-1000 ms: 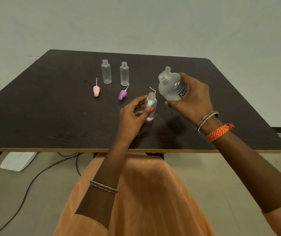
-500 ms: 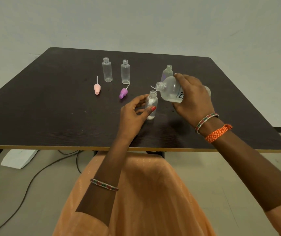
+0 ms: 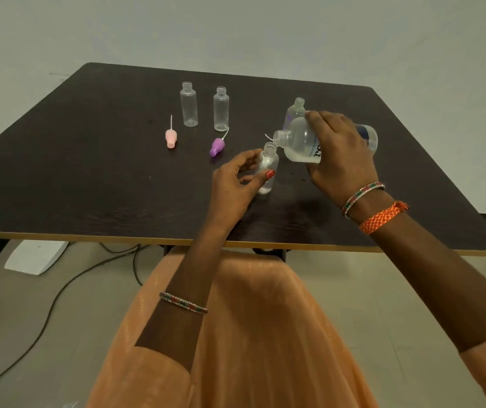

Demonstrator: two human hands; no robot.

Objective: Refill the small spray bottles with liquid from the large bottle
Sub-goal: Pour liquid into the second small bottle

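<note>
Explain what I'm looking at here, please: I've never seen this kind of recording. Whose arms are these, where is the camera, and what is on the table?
There is no machine. A person wears one camera on the head, looking forward and down, so both arms enter from below. The right hand grips the large bottle, tipped on its side with its open mouth at the neck of a small bottle. The left hand steadies that small bottle upright on the dark table, thumb and fingers around it; some clear liquid shows at its bottom. Farther back stand two more uncapped small bottles, and a third is partly hidden behind the large one. A pink spray top and a purple spray top lie loose on the table.
</note>
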